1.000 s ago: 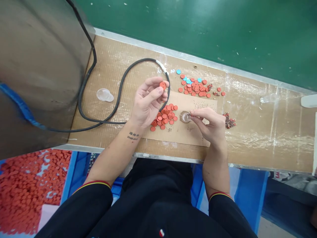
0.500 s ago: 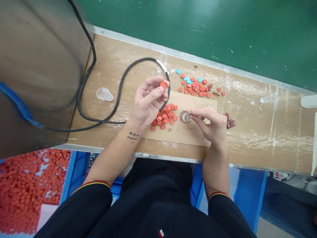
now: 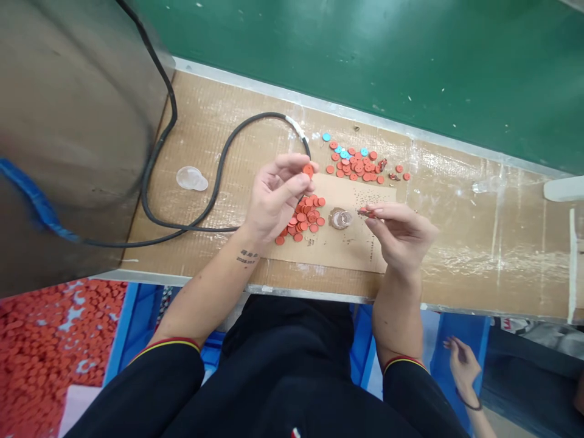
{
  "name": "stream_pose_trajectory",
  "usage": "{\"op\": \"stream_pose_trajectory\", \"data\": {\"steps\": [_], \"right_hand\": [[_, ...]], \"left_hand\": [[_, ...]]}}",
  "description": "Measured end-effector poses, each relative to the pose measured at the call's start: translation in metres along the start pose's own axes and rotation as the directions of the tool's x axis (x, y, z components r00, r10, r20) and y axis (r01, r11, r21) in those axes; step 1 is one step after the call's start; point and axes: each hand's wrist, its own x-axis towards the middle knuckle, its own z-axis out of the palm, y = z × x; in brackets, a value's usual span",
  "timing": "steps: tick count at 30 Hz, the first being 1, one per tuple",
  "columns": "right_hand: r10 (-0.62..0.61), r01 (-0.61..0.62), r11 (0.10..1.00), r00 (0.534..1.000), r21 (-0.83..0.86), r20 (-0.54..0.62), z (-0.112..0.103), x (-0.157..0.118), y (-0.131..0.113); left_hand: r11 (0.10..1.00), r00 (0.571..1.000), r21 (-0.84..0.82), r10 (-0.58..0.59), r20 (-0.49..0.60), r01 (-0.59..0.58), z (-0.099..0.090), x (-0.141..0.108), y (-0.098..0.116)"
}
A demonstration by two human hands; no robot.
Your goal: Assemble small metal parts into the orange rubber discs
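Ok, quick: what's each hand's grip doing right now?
Left hand: closed, pinching a red disc.
Right hand: closed, pinching a small red piece.

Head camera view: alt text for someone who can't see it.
Two bare hands work over a cardboard sheet: the left hand pinches a red disc, the right hand a small red piece beside a small round dish. A pile of red discs lies on the sheet. Another person's hand shows at lower right.

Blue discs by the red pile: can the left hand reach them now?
Likely yes: the left hand is close to the blue discs, and only the low black cable lies near the way, easily crossed. Its fingers pinch a red disc, though, so they'd need freeing first.
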Motion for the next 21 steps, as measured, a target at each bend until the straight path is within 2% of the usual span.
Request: {"op": "stream_pose_trajectory", "data": {"steps": [3, 6, 11, 14, 21], "right_hand": [[0.014, -0.002, 0.996, 0.991, 0.091, -0.131, 0.004, -0.003, -0.002], [0.035, -0.005, 0.985, 0.984, 0.172, -0.176, 0.008, -0.004, -0.002], [0.086, -0.024, 0.939, 0.982, 0.342, -0.169, 0.013, -0.004, -0.001], [0.11, -0.039, 0.919, 0.981, 0.393, -0.159, 0.014, -0.003, -0.001], [0.1, -0.033, 0.91, 0.985, 0.413, -0.142, 0.014, -0.001, 0.001]], "left_hand": [[0.998, 0.992, -0.005, -0.065, 0.108, 0.066, 0.01, -0.007, -0.006], [0.991, 0.976, -0.008, -0.133, 0.174, 0.137, 0.02, -0.015, -0.015], [0.975, 0.948, -0.033, -0.206, 0.241, 0.22, 0.025, -0.023, -0.024], [0.976, 0.942, -0.014, -0.207, 0.263, 0.219, 0.024, -0.023, -0.025], [0.972, 0.935, -0.033, -0.216, 0.282, 0.234, 0.025, -0.024, -0.025]]}}
